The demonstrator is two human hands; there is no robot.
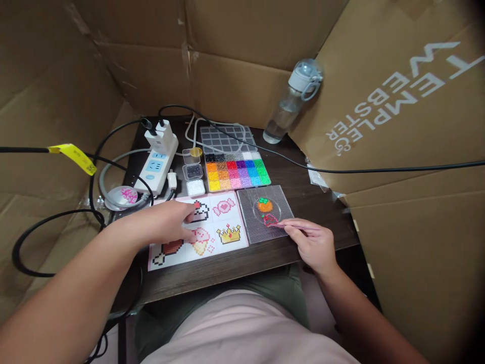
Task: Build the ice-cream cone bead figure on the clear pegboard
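Thumb and fingers of the right hand [312, 243] pinch a thin tool [303, 227], whose tip reaches left to a red bead shape [270, 220] on the clear pegboard [250, 227]. An orange bead shape [265, 205] sits just above the red one on the same board. The left hand [170, 222] lies palm down and loosely spread on a pattern sheet [227, 237], holding nothing, its fingertips beside the cake picture. The sheet touches the pegboard's left edge near the front of the dark table [303, 189]. Behind them stands a bead box [237, 172] of many colours with its lid [227, 139] further back, and 3 small containers [193, 172] to its left. A white power strip [159, 156] lies further left. A water bottle [291, 98] leans against the cardboard wall [397, 126].
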